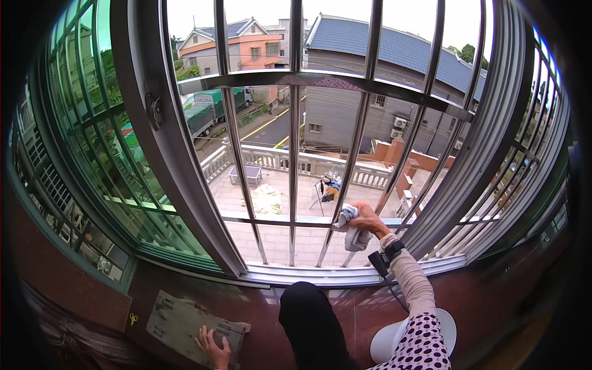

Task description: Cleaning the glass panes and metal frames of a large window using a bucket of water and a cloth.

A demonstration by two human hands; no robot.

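My right hand grips a crumpled white and grey cloth against one of the upright metal bars of the window grille, about where it meets the lower crossbar. Part of the cloth hangs below my fingers. A black strap with a small device on a cable is around my right wrist. At the bottom left, my left hand rests with fingers spread on a worn wooden board or low bench.
A sliding window frame with a latch stands left of the opening. The metal sill track runs below. A white bucket is partly behind my right arm. Yellow scissors lie left of the board. My dark-clothed knee is between my arms.
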